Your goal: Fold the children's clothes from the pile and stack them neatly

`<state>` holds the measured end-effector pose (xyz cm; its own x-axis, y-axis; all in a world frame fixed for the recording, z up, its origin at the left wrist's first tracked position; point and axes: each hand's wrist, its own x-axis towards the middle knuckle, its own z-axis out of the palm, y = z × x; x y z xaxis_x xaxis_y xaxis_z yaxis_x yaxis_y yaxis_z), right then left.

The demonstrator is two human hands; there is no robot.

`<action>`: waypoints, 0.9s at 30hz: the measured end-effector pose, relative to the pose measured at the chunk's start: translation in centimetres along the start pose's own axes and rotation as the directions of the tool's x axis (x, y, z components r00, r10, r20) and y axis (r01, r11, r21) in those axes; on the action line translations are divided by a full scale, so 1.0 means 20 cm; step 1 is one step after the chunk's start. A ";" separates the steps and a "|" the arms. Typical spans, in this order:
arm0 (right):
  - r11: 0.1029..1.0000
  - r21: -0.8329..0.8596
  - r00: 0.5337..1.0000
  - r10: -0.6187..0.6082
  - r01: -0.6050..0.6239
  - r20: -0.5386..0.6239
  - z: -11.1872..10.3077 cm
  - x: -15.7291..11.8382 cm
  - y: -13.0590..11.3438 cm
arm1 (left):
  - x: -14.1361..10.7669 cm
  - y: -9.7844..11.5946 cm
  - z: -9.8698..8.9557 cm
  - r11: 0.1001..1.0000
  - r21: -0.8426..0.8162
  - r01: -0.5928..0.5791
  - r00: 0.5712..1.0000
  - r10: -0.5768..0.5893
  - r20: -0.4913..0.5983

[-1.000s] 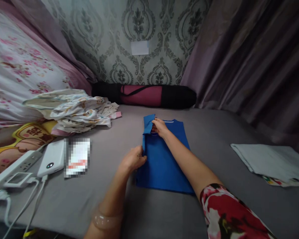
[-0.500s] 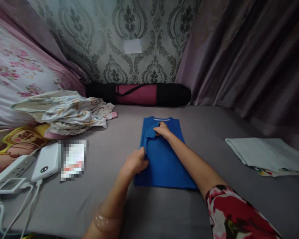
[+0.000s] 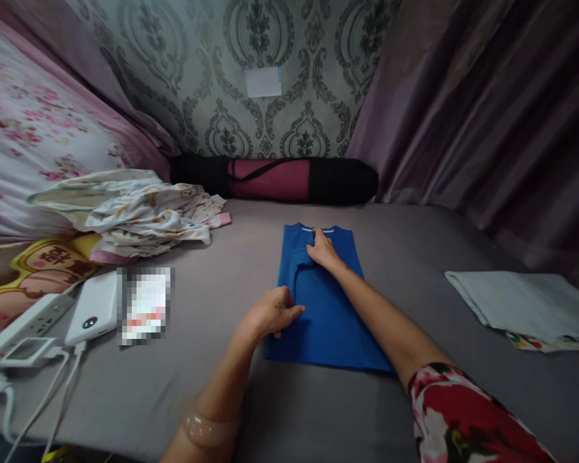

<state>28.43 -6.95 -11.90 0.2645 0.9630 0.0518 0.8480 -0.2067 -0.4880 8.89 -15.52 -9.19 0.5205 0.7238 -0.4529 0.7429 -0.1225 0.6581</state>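
Blue fabric flap [image 3: 299,253]: swung over since the first frame; it stood up at the shirt's left edge then, and now lies inward, reaching the neckline.
Flat, plain blue fabric shirt [image 3: 325,321]: on the smooth grey cloth-covered surface [image 3: 212,302], under both hands, hem toward the person.
Right hand [image 3: 324,249]: thumb and fingers drawn together at the flap's inner end, apparently pinching it.
Left hand [image 3: 276,310]: half open at the left edge, thumb spread over the shirt; whether it grips fabric, I can't tell.
Turned in: the left side; no sleeve sticks out at right.
Left over: smoothing the flap, I'd judge; no crosswise fold shows yet.
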 end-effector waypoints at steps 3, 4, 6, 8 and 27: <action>0.981 -0.192 0.994 -0.041 0.020 -0.105 -0.01 -0.02 -0.04 | 0.01 0.00 -0.01 1.000 -0.016 -0.004 0.994 0.002 -0.112; 0.968 -0.246 0.988 -0.086 0.052 -0.128 -0.01 -0.02 -0.05 | 0.02 0.00 -0.01 1.000 0.022 -0.002 0.979 0.007 -0.204; 0.937 -0.300 0.974 -0.210 0.176 -0.082 0.02 -0.02 -0.09 | 0.03 -0.02 -0.01 0.993 0.119 0.001 0.927 0.044 -0.373; 0.905 -0.293 0.949 -0.312 0.310 0.040 0.08 0.01 -0.13 | 0.04 -0.04 0.00 0.975 0.217 -0.041 0.889 0.134 -0.438; 0.928 -0.244 0.953 -0.242 0.282 0.182 0.29 0.25 -0.17 | 0.04 -0.12 -0.04 0.946 0.224 -0.234 0.958 0.264 -0.116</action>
<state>24.22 -0.48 -15.02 -0.0368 0.9993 0.0088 0.9736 0.0378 -0.2252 7.28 -14.14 -10.67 0.6458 0.7393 -0.1906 0.6757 -0.4372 0.5936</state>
